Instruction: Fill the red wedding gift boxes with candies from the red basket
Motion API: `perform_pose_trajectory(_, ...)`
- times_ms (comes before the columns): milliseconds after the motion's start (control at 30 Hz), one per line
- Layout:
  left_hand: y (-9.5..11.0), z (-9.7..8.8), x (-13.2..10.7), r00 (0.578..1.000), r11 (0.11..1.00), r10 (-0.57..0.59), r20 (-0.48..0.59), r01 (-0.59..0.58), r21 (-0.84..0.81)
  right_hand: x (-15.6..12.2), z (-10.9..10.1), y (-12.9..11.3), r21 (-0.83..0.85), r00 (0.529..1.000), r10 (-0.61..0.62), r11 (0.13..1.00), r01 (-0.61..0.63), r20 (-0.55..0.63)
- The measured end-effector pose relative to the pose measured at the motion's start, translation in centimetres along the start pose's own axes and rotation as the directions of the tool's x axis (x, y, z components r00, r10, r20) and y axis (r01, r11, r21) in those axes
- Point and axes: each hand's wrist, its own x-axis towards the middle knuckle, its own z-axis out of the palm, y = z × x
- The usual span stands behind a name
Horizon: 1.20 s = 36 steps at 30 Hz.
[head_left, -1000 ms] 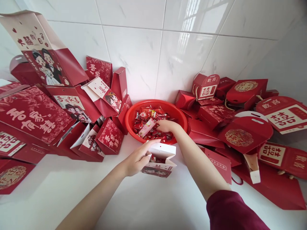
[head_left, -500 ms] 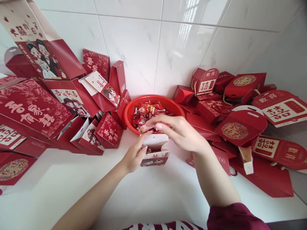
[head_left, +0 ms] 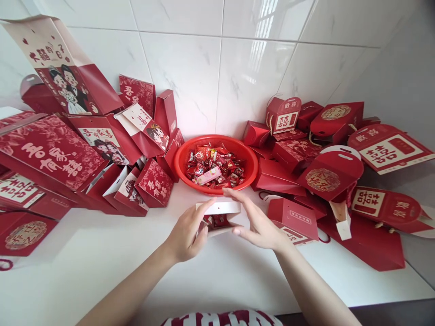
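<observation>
A small open gift box (head_left: 219, 216) with white flaps sits on the white surface in front of a red plastic basin (head_left: 250, 159) full of wrapped candies (head_left: 215, 171). Wrapped candies lie inside the box. My left hand (head_left: 186, 233) grips the box's left side, fingers curled on it. On the box's right side is my right hand (head_left: 255, 222), fingers stretched out along the flap and touching it, with nothing in them.
Piles of red paper gift boxes and bags flank the basin: tall ones with cartoon couples (head_left: 68, 81) at left, handled ones (head_left: 331, 174) at right. A tiled wall (head_left: 217, 68) stands behind. The white surface's front edge (head_left: 390, 301) runs at lower right.
My right hand left the basin, passed over the box and now lies open against the box's right side. The left hand kept hold of the box, which has shifted a little toward me.
</observation>
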Motion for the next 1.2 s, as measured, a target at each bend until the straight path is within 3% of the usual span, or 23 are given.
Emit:
perform_pose_trajectory(100, 0.6, 0.1, -1.0, 0.999, 0.999, 0.04, 0.008, -0.04, 0.037, -1.7, 1.5, 1.0, 0.065, 0.998, -0.036, 0.997, 0.032, 0.056)
perform_pose_trajectory(200, 0.5, 0.3, -1.5, 0.998, 0.998, 0.057, -0.002, -0.057, 0.007, -2.5, 2.8, 1.9, 0.099, 1.0, 0.024, 0.995, -0.025, 0.009)
perform_pose_trajectory(267, 0.1, 0.6, -1.7, 0.998, 0.997, 0.009, -0.059, -0.013, -0.07, -2.6, 3.3, 2.2, 0.149, 0.994, 0.098, 0.985, -0.09, -0.05)
perform_pose_trajectory(333, -0.5, 0.9, -1.8, 0.985, 0.978, -0.111, -0.134, 0.084, -0.192, -2.5, 3.7, 2.5, 0.171, 0.98, 0.163, 0.975, -0.142, -0.114)
perform_pose_trajectory(433, -1.4, 1.1, -1.7, 0.959, 0.945, -0.212, -0.191, 0.151, -0.292, -2.1, 3.9, 2.6, 0.169, 0.982, 0.096, 0.983, -0.068, -0.163)
perform_pose_trajectory(533, -2.1, 0.9, -1.6, 0.977, 0.957, -0.105, -0.185, 0.049, -0.285, -1.8, 4.1, 2.7, 0.214, 0.991, -0.007, 0.976, 0.035, -0.132)
perform_pose_trajectory(633, -2.2, 0.8, -1.9, 0.99, 0.948, -0.03, -0.139, -0.016, -0.319, -2.0, 4.5, 2.9, 0.227, 0.996, -0.017, 0.973, 0.038, -0.093)
perform_pose_trajectory(733, -1.6, 1.1, -2.6, 0.98, 0.936, -0.114, -0.164, 0.05, -0.349, -2.6, 5.2, 3.2, 0.209, 0.994, -0.019, 0.977, 0.041, -0.107)
perform_pose_trajectory(800, -0.9, 1.2, -2.8, 0.948, 0.917, -0.256, -0.189, 0.176, -0.358, -2.9, 5.7, 3.2, 0.189, 0.992, -0.03, 0.98, 0.053, -0.123)
perform_pose_trajectory(867, -0.1, 1.1, -2.9, 0.92, 0.892, -0.364, -0.142, 0.3, -0.339, -3.0, 6.1, 2.9, 0.16, 0.992, -0.064, 0.984, 0.081, -0.111)
perform_pose_trajectory(1000, 0.9, -0.5, -4.0, 0.894, 0.882, -0.44, -0.082, 0.414, -0.225, -3.1, 6.9, 2.0, -0.007, 0.989, -0.149, 0.989, 0.149, 0.015)
perform_pose_trajectory(1067, 0.9, -2.1, -6.0, 0.863, 0.874, -0.484, -0.142, 0.467, -0.136, -3.2, 7.1, 1.9, -0.111, 0.983, -0.161, 0.979, 0.17, 0.091)
perform_pose_trajectory(1133, 0.9, -4.2, -9.0, 0.803, 0.832, -0.534, -0.265, 0.554, 0.0, -3.5, 7.1, 2.1, -0.155, 0.985, -0.13, 0.977, 0.148, 0.116)
perform_pose_trajectory(1200, 1.0, -6.8, -12.7, 0.691, 0.715, -0.551, -0.467, 0.68, 0.164, -3.8, 6.9, 2.6, -0.165, 0.992, -0.075, 0.982, 0.091, 0.1)
